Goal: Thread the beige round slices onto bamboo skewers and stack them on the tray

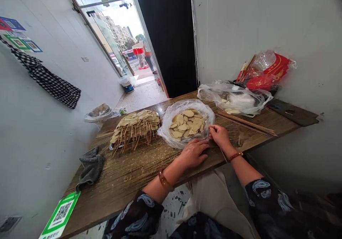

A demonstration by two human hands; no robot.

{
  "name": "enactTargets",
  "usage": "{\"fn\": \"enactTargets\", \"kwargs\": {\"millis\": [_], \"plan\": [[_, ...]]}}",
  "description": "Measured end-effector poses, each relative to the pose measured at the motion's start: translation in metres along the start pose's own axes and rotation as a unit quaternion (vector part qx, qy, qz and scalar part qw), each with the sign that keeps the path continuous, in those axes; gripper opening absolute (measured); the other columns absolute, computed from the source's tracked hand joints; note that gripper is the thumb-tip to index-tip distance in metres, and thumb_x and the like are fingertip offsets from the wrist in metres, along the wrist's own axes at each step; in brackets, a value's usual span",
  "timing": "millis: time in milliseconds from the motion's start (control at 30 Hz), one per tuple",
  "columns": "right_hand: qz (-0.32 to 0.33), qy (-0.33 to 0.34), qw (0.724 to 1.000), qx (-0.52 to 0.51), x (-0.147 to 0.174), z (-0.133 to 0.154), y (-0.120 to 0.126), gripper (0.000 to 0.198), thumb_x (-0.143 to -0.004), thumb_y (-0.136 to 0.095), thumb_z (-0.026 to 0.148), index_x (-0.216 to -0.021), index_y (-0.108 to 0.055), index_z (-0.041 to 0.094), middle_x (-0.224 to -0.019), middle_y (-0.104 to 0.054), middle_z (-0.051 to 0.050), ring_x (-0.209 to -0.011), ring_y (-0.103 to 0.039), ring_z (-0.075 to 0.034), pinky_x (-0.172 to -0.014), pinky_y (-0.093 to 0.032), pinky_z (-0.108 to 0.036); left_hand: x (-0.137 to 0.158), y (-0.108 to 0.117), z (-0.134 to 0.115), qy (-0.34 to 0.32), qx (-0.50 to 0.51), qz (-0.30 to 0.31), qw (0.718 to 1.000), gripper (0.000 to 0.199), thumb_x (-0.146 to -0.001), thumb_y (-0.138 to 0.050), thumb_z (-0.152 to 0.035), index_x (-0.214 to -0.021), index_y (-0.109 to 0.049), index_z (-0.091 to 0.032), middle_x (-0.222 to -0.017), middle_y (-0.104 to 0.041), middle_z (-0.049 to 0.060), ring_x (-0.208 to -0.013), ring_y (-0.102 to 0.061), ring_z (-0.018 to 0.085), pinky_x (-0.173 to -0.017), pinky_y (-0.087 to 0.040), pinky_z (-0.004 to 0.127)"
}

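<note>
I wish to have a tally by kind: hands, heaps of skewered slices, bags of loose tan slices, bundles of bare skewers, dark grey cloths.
Left hand and right hand: 2
Heap of skewered slices: 1
Bag of loose tan slices: 1
Bundle of bare skewers: 1
Dark grey cloth: 1
Total: 6

1. Shows wood grain across the brown worktop (125, 180).
2. Carries gray cloth (92, 166) and green QR-code card (61, 214) at left.
3. Holds tray (111, 147) of skewered slices (137, 123) beside clear bag (165, 126) of loose slices (188, 124).
4. Bears bare sticks (248, 123) near another clear bag (242, 101).
</note>
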State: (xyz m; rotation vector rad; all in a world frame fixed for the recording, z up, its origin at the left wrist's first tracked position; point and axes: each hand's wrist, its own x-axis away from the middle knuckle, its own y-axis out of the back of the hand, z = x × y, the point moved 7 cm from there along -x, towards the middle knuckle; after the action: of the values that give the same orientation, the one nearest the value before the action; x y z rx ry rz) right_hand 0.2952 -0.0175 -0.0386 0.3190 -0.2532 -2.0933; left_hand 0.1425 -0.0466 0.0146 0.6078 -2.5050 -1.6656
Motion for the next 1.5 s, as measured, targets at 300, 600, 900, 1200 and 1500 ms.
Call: {"fn": "enactTargets", "kwargs": {"millis": [300, 600, 900, 1200, 1500], "plan": [[0.000, 0.056, 0.988, 0.142, 0.004, 0.014, 0.000, 0.030, -0.086, -0.044, 0.025, -0.098, -0.070, 0.015, -0.077, -0.072, -0.008, -0.070, -0.066, -0.018, -0.064, -0.044, -0.024, -0.027, 0.055, 0.070, 0.259, 0.025, -0.218, 0.941, 0.023, -0.081, -0.051, -0.024, -0.098, -0.066, -0.018, -0.092, -0.068, 0.007, -0.085, -0.060, 0.019, -0.080, -0.044, 0.031], [-0.013, 0.093, 0.978, 0.185, 0.003, 0.018, 0.000, 0.028, -0.088, -0.045, 0.020, -0.099, -0.070, 0.014, -0.097, -0.072, -0.012, -0.089, -0.066, -0.020, -0.077, -0.042, -0.024, -0.058, 0.042, 0.085, 0.316, -0.181, -0.128, 0.922, 0.020, -0.073, -0.061, -0.035, -0.081, -0.062, -0.016, -0.100, -0.061, 0.015, -0.096, -0.054, 0.028, -0.083, -0.039, 0.039], [-0.008, 0.105, 0.976, 0.188, 0.004, 0.019, -0.001, 0.027, -0.089, -0.044, 0.019, -0.098, -0.070, 0.014, -0.096, -0.072, -0.010, -0.090, -0.065, -0.018, -0.078, -0.042, -0.023, -0.048, 0.067, 0.102, 0.263, 0.081, -0.227, 0.934, 0.011, -0.075, -0.055, -0.024, -0.081, -0.059, -0.017, -0.067, -0.057, -0.001, -0.061, -0.049, 0.012, -0.061, -0.037, 0.024], [-0.017, 0.115, 0.975, 0.192, 0.004, 0.013, -0.002, 0.028, -0.088, -0.045, 0.019, -0.098, -0.070, 0.014, -0.096, -0.072, -0.010, -0.088, -0.066, -0.020, -0.077, -0.043, -0.025, -0.007, 0.084, 0.141, 0.340, -0.014, -0.199, 0.919, 0.024, -0.074, -0.053, -0.019, -0.091, -0.070, -0.017, -0.073, -0.065, 0.002, -0.066, -0.054, 0.013, -0.065, -0.041, 0.024], [-0.018, 0.122, 0.972, 0.202, 0.004, 0.010, -0.003, 0.029, -0.087, -0.044, 0.022, -0.098, -0.070, 0.014, -0.096, -0.073, -0.011, -0.086, -0.066, -0.021, -0.075, -0.045, -0.027, 0.003, 0.073, 0.126, 0.256, -0.126, -0.196, 0.938, 0.028, -0.071, -0.066, -0.028, -0.098, -0.069, -0.020, -0.103, -0.064, 0.008, -0.099, -0.055, 0.022, -0.090, -0.041, 0.033]]}}
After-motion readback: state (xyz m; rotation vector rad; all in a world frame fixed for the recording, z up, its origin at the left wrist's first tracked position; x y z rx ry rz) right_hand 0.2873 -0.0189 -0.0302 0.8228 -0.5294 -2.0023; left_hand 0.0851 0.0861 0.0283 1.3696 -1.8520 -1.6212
